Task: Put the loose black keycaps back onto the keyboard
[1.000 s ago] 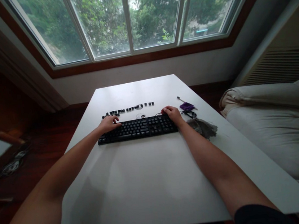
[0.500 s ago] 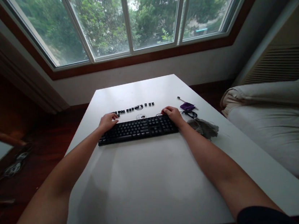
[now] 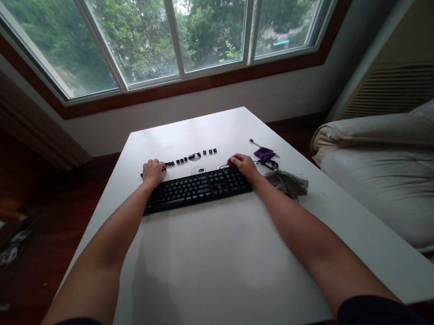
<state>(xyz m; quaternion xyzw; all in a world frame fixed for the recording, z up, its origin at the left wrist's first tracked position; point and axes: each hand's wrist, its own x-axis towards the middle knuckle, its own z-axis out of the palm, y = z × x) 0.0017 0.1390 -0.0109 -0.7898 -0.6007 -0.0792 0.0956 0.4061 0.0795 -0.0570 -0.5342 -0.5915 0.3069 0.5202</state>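
Note:
A black full-size keyboard [image 3: 196,188] lies on the white table [image 3: 206,269], its long side across my view. My left hand [image 3: 154,173] is above the keyboard's far left corner, fingers curled down at the left end of a row of loose black keycaps [image 3: 182,160]. Whether those fingertips hold a keycap is hidden. At the keyboard's far right corner, my right hand [image 3: 244,166] has its thumb and fingers pinched together. Something small and red shows at its fingertips, too small to name.
Right of my right hand lie a purple cloth item [image 3: 264,153], a thin brush [image 3: 254,142], a coiled black cable [image 3: 269,164] and a crumpled grey cloth [image 3: 288,182]. Clear round discs [image 3: 198,170] sit behind the keyboard. A pale sofa [image 3: 379,163] stands to the right.
My left hand has moved away from me, off the keyboard's edge and over the left end of the keycap row. My right hand stays by the keyboard's corner; the view has shifted slightly.

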